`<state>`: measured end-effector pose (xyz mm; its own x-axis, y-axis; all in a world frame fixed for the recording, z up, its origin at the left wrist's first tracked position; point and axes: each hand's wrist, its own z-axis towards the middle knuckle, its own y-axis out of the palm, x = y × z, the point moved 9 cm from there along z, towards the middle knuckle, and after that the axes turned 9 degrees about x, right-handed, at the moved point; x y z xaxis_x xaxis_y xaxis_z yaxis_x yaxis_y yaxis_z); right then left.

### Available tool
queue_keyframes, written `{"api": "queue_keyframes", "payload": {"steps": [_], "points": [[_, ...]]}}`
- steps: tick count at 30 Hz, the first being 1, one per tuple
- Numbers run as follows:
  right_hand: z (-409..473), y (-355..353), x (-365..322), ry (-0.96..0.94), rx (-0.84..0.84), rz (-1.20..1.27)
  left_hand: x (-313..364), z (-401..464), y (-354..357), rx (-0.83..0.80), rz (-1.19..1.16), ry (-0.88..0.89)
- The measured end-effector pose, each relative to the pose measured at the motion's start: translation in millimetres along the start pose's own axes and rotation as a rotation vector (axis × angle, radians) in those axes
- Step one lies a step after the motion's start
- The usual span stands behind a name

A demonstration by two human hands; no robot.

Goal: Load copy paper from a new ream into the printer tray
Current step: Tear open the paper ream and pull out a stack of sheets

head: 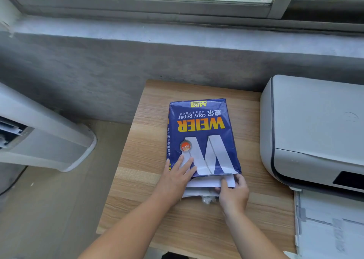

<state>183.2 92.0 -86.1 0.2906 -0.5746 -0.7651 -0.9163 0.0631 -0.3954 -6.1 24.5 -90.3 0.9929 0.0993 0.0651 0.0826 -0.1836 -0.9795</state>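
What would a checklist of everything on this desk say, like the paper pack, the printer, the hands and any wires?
Surface: wooden table, under a window.
Job's things: blue ream of copy paper lies flat, its near end torn open, white sheets showing. White printer stands to its right, with a pulled-out tray in front.
Clutter: scraps of torn wrapper by the open end.
Grippers: left hand presses flat on the ream's near corner; right hand pinches the sheets at the opening.
Cables: one dark cable on the floor at far left.
Surroundings: grey wall, window sill, a white appliance at left.
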Motion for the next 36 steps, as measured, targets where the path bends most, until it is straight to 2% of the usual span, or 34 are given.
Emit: {"api": "queue_keyframes", "payload": {"steps": [3,7,12,19,24,28,30,34,36], "points": [[-7.9,-5.1,3.3,-0.009,-0.028,0.027,-2.5,4.0,-6.9,-0.075,0.001,-0.003],[-17.9,-25.6,13.1,0.042,-0.046,0.09,-4.4,3.7,-10.6,-0.089,-0.02,0.006],[-30.9,-42.1,28.0,0.139,-0.049,0.153,3.3,0.8,-7.0,-0.055,-0.027,0.047],[-16.9,-23.8,33.2,0.243,-0.062,0.186,-8.8,-16.0,-5.3,0.045,-0.1,0.039],[0.5,-35.1,27.5,0.155,0.037,0.032,-10.0,-10.2,-15.0,0.075,-0.095,0.051],[-4.5,-40.6,18.5,0.088,-0.005,-0.03,-13.5,-6.7,-16.9,0.117,-0.127,0.008],[-10.2,-40.1,17.9,0.119,-0.029,0.022,-16.6,-6.1,-19.1,0.133,-0.138,0.008],[-8.3,-44.6,20.2,0.254,0.044,0.284,-22.4,-17.1,-27.4,0.246,-0.269,-0.01],[-10.9,-37.6,14.1,0.293,-0.005,0.364,-24.8,-29.2,-27.4,0.292,-0.319,-0.049]]}}
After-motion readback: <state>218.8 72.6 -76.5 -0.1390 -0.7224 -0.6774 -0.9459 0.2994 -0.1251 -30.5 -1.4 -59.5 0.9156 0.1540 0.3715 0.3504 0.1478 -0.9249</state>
